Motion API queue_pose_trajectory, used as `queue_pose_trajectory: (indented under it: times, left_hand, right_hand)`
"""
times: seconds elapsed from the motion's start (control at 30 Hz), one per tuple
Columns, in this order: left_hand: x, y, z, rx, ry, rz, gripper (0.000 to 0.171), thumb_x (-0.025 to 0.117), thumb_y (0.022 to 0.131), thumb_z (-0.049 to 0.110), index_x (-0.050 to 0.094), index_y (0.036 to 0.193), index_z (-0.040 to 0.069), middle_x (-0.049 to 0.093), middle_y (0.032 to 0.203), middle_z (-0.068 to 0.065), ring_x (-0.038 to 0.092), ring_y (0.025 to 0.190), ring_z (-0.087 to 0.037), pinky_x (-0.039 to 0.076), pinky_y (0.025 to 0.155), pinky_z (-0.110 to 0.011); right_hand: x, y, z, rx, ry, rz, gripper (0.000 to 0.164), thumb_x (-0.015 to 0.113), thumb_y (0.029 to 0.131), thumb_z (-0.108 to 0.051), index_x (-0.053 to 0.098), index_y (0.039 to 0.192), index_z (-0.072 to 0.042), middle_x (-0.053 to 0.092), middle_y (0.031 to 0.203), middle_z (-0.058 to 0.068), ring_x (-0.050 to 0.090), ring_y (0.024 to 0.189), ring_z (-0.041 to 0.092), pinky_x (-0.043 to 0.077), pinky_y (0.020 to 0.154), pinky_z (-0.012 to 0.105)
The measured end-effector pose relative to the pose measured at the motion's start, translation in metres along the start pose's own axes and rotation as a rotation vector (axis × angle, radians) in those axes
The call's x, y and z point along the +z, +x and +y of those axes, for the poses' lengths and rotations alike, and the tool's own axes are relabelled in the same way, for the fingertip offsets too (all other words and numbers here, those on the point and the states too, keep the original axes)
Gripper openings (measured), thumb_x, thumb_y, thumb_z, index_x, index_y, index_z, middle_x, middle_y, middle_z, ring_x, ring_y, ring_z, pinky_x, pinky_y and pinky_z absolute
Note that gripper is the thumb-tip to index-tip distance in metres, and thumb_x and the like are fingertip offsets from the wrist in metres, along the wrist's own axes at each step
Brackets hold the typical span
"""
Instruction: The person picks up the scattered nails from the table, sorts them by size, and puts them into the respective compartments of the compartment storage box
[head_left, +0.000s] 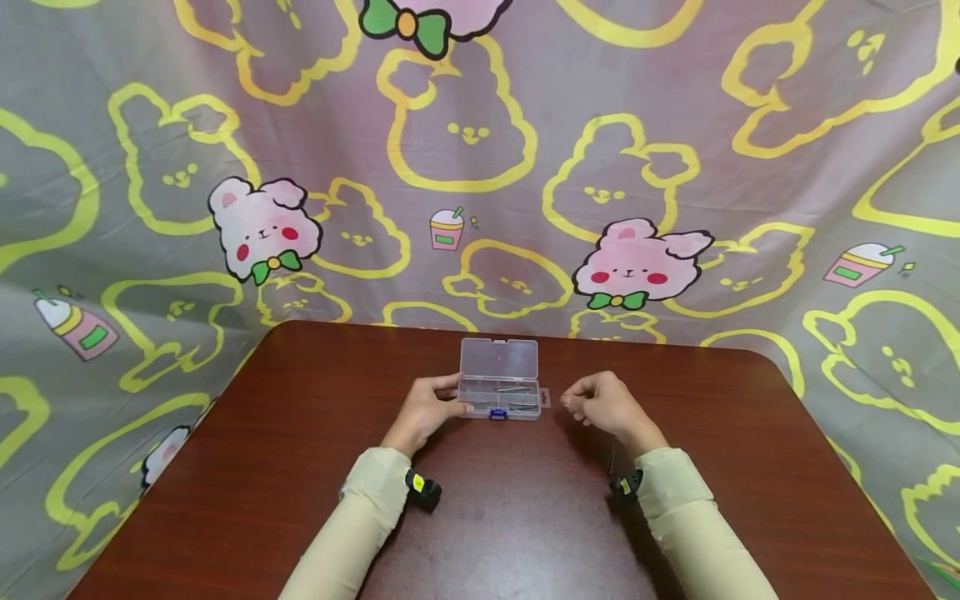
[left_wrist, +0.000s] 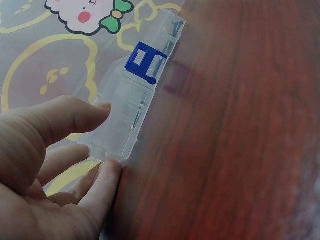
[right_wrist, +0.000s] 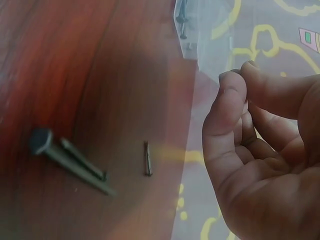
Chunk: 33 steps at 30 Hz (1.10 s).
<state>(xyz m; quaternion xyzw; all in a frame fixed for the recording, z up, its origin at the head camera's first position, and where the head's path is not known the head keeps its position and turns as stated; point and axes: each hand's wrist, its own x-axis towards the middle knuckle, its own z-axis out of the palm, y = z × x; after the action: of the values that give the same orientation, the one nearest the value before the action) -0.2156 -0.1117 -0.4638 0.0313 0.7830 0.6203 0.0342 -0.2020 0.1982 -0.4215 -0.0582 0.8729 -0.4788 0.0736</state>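
A clear plastic compartment box (head_left: 480, 412) stands on the table, its lid (head_left: 498, 358) raised at the back and a blue latch (left_wrist: 145, 62) at the front. Several nails (head_left: 512, 389) lie inside. My left hand (head_left: 427, 408) holds the box by its left end, thumb toward the front and fingers around the end and back. Just right of the box, my right hand (head_left: 603, 404) hovers with thumb and index fingertips together and the other fingers curled. I cannot tell whether something small is pinched there. Below it lie a large nail (right_wrist: 75, 166) and smaller nails (right_wrist: 148, 159).
The reddish-brown wooden table (head_left: 510, 517) ends at a back edge just behind the box. A grey cloth (head_left: 420, 150) with cartoon rabbits hangs behind and at both sides. Each wrist wears a small black camera (head_left: 425, 490) on a strap.
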Motion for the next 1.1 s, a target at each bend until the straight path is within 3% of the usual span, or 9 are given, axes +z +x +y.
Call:
queue_pose_trajectory:
  times: [0.7,1.1]
  left_hand:
    - [-0.001,0.001,0.000,-0.002,-0.002,-0.003,0.062,0.083,0.077,-0.005,0.063,0.135,0.002,0.064,0.129,-0.019,0.060,0.116,-0.033,0.057,0.076,-0.030]
    - [-0.001,0.000,0.001,-0.004,0.007,-0.003,0.063,0.084,0.077,-0.005,0.063,0.135,0.001,0.064,0.129,-0.019,0.060,0.116,-0.034,0.057,0.076,-0.030]
  right_hand:
    - [-0.030,-0.010,0.029,0.079,-0.086,0.025,0.014,0.067,0.097,-0.009,0.075,0.098,0.003,0.069,0.080,0.011,0.061,0.070,0.022,0.055,0.062,0.035]
    - [-0.037,-0.014,0.041,0.119,-0.181,0.039,0.010,0.070,0.094,-0.008,0.076,0.089,-0.002,0.065,0.072,0.006,0.060,0.064,0.019,0.051,0.056,0.032]
